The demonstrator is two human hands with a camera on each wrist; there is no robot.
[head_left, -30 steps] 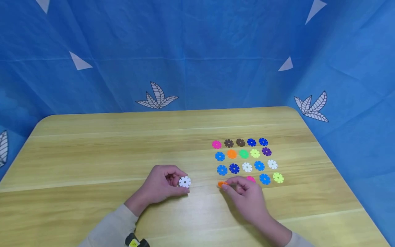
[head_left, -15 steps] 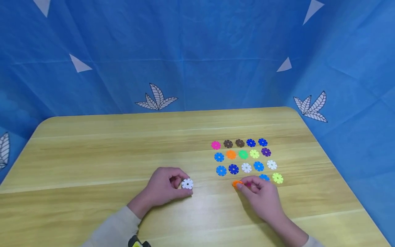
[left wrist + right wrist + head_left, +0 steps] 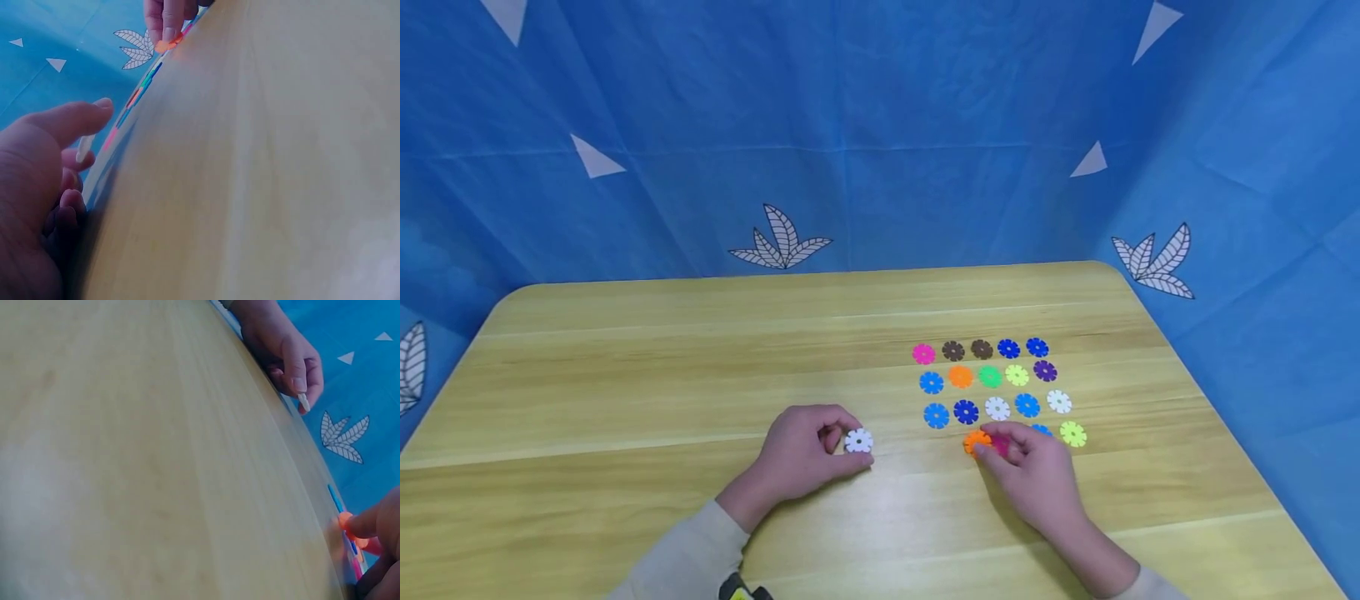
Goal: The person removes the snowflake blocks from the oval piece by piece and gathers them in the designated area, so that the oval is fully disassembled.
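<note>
In the head view my left hand [image 3: 808, 450] pinches a white interlocking disc [image 3: 859, 441], notched around its rim, between thumb and fingers above the table. The same white disc [image 3: 304, 402] shows edge-on in the right wrist view. My right hand [image 3: 1033, 471] pinches an orange interlocking disc [image 3: 977, 442] at the left end of the nearest row of discs. A pink disc [image 3: 1000, 445] is partly hidden by the right fingers, and a blue disc [image 3: 1041, 429] shows only its far edge. A yellow-green disc [image 3: 1073, 433] lies right of that hand.
Rows of flat notched discs lie beyond my right hand, among them a brown disc [image 3: 953, 351], a green disc [image 3: 990, 377] and a white disc [image 3: 997, 408]. They rest on a wooden table [image 3: 662, 375] backed by a blue curtain [image 3: 925, 125].
My right hand has moved right with the orange disc, toward the pink one, and the orange disc has turned from edge-on to face up. My left hand has shifted slightly right with the white disc.
</note>
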